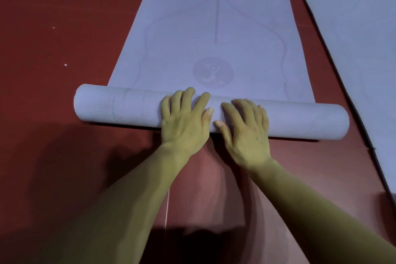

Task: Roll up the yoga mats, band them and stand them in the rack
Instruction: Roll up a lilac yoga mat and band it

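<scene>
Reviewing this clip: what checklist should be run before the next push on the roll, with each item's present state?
1. Left hand and right hand flat on the roll, near its middle: ok.
2. Roll's ends flush, no layers sliding out: cannot tell.
3. Unrolled mat ahead lies smooth: ok.
4. Roll's right end apart from the second mat: ok, though close.
</scene>
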Demonstrator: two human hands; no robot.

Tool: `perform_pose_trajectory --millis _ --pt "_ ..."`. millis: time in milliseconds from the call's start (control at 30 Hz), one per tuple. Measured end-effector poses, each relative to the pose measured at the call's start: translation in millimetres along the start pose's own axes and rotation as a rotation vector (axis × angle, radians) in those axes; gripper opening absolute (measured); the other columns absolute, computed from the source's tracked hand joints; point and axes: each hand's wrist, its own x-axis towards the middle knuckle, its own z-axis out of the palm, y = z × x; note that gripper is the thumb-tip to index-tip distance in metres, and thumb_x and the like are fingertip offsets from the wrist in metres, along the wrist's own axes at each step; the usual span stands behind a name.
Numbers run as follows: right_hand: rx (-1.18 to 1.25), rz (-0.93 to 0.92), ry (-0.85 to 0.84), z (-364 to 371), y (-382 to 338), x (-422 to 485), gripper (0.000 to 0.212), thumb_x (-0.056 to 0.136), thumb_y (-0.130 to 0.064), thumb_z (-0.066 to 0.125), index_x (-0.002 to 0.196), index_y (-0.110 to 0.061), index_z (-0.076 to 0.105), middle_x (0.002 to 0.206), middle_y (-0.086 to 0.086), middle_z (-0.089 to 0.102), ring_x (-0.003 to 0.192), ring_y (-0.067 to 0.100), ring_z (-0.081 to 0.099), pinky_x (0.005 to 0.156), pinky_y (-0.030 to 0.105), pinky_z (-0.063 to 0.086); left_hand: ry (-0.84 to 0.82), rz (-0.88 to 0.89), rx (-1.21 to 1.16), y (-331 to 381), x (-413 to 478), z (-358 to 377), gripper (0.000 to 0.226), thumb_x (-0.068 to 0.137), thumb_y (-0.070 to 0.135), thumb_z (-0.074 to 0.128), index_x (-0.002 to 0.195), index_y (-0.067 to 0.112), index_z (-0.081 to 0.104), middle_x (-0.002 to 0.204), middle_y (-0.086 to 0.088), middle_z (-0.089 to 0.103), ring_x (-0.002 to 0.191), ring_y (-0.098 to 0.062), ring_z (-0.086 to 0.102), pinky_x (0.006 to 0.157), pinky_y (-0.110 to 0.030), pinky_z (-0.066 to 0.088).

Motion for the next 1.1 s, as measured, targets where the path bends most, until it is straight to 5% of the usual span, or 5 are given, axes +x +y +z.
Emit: perform_pose_trajectory --millis 300,1100 --pt "0.001 0.019 -0.036 -3.2 1.3 13.7 0.050 0.100 -0.050 0.052 0.136 -0.016 0.061 0.138 0.010 0.055 0.134 0.032 0.048 0.119 0.049 0.022 -0.002 0.007 -0.007 -0.8 -0.1 10.4 0.041 0.094 0.041 0.043 0.126 0.026 0.063 0.137 -0.009 0.056 0.127 -0.030 0.039 0.115 -0.051 0.018" --pt "-0.062 -0.064 -0.140 0.2 38.7 55.5 0.056 0.100 -0.060 0.044 0.138 -0.021 0.061 0.137 0.009 0.059 0.133 0.034 0.050 0.116 0.050 0.027 -0.146 -0.067 0.056 7.8 58.4 8.0 0.044 0.095 0.042 0.038 0.124 0.023 0.066 0.130 -0.010 0.059 0.118 -0.033 0.050 0.108 -0.053 0.031"
